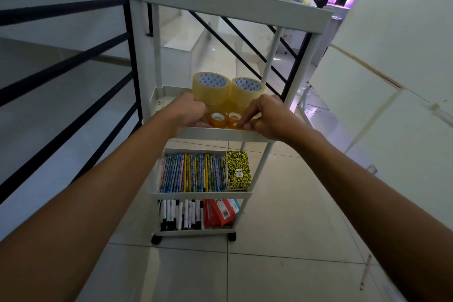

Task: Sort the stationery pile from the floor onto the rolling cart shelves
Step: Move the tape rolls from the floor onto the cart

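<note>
the white rolling cart [221, 133] stands on the tiled floor [282, 265] beside a black railing [73, 115], and three of its shelves already hold stationery. it looks light and rigid plastic on castors, so i judge it would roll if pushed hard.

on the second shelf from the top two big rolls of clear tape [212, 87] stand on edge side by side, touching. they are the heaviest things there, stiff and smooth; best taken across the outer band or through the core, since on edge they may roll.

one shelf lower lies a row of patterned pencils [193, 173] with a yellow and black notebook [237, 170] at its right end. the bottom shelf holds white markers [180, 214] and red packets [219, 212].

the smallest things are the small tape rolls [217, 119] at the front edge of the tape shelf, light, hard and slick, easy to pinch at the rim.

the left hand [188, 111] has curled fingers at the left small roll; whether they clamp it i cannot tell. the right hand [264, 117] lays nearly straight fingers, close together, on the right small roll.
</note>
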